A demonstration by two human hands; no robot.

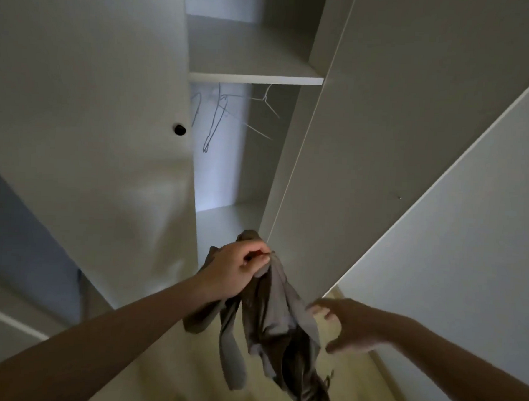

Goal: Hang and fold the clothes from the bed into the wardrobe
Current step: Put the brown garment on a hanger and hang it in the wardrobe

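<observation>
The left hand (238,268) pinches the top of a grey-brown garment (276,329), which hangs down in front of the open wardrobe (254,77). At about four o'clock from it, the right hand (347,327) is spread loose beside the cloth, holding nothing. Up at twelve o'clock, thin wire hangers (218,115) dangle under the shelf.
</observation>
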